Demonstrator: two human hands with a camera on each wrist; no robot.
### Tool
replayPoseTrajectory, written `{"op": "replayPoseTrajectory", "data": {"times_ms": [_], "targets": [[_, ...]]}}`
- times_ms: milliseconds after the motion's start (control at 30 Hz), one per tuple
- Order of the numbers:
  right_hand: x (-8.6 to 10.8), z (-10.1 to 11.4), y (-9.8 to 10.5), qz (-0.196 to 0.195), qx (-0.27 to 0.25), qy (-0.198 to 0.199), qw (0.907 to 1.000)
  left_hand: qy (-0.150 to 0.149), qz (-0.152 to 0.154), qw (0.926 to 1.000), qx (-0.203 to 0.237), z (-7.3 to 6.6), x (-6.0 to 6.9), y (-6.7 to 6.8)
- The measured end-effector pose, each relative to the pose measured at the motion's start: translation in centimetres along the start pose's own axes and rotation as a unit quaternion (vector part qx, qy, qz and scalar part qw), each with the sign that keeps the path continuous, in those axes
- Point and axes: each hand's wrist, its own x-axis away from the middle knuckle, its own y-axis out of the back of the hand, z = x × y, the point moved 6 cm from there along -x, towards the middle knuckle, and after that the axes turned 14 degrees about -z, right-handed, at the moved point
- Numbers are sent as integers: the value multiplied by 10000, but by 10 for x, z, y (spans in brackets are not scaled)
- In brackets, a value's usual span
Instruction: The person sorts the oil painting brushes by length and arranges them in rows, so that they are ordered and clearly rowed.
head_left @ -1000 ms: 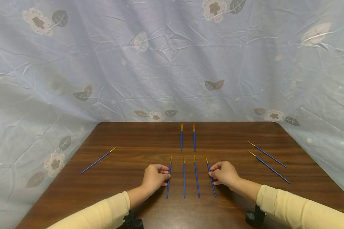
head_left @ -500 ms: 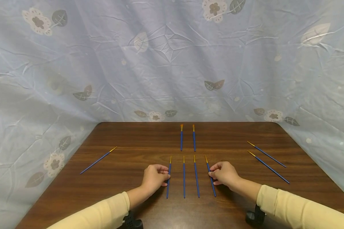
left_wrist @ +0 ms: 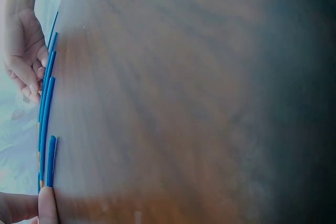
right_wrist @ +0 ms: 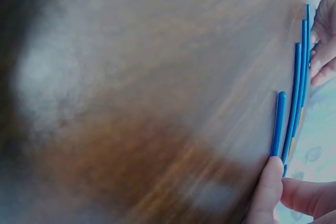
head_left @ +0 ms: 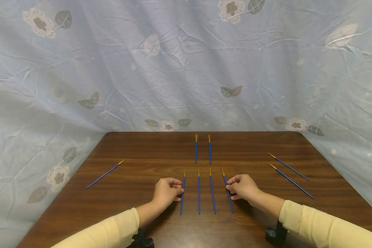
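Observation:
Four thin blue brushes with yellow tips lie side by side at the middle of the table. My left hand (head_left: 167, 193) pinches the leftmost brush (head_left: 182, 199) between thumb and fingers; in the left wrist view its blue end (left_wrist: 51, 161) rises from the fingertips. The rightmost brush (head_left: 230, 201) is pinched by my right hand (head_left: 244, 188), and its blue end (right_wrist: 279, 124) shows in the right wrist view. Between the hands lie two untouched brushes, one straight (head_left: 199, 196) and one slightly slanted (head_left: 213, 196).
Two flat-tipped brushes, one (head_left: 196, 151) beside the other (head_left: 209, 151), lie near the back edge. One slanted brush (head_left: 105, 175) is at the left, and two more (head_left: 292, 168) (head_left: 294, 182) at the right. A patterned cloth (head_left: 183, 86) hangs behind the table (head_left: 127, 203).

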Motion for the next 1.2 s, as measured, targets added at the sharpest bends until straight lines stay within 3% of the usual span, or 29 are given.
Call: {"op": "replayPoseTrajectory", "data": {"times_ms": [333, 467, 767, 967, 1200], "targets": [[-2, 1, 3, 216, -200, -234, 9993, 338, 248, 9979, 495, 1, -1, 6], [-3, 2, 5, 283, -194, -207, 9992, 332, 327, 9973, 565, -1, -4, 11], [-8, 4, 16, 378, -175, 121, 9991, 335, 431, 9959, 722, 3, -12, 27], [-12, 4, 29, 473, -239, 311, 9981, 368, 436, 9961, 680, 7, -18, 44], [-15, 5, 47, 651, -197, 809, 9944, 348, 362, 9973, 528, 12, -29, 67]]}}
